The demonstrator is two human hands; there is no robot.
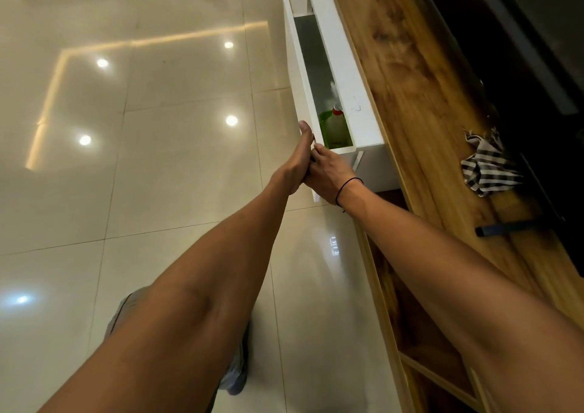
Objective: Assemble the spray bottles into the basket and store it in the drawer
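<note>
Drawer of a white cabinet stands partly open, its white front panel pulled out toward the tiled floor. Inside, at the near end, sits a green basket, and in it stands a pale spray bottle with a red collar and a whitish trigger head; how many bottles the basket holds cannot be told, since the cabinet top hides much of it. No label or writing on the bottle can be read.

The left hand lies flat against the outer face of the drawer front, fingers straight and pointing along the panel, fingertips near its top edge. The right hand meets the same panel just beside the left, its fingers bent over the panel's near end, but the left hand hides the tips, so I cannot tell whether it grips the edge or only presses it. A thin black band circles the right wrist.

On the wooden top lies a crumpled black-and-white checked cloth, well apart from the drawer. A dark screen stands behind it. Ceiling lights reflect in the glossy tiles.
</note>
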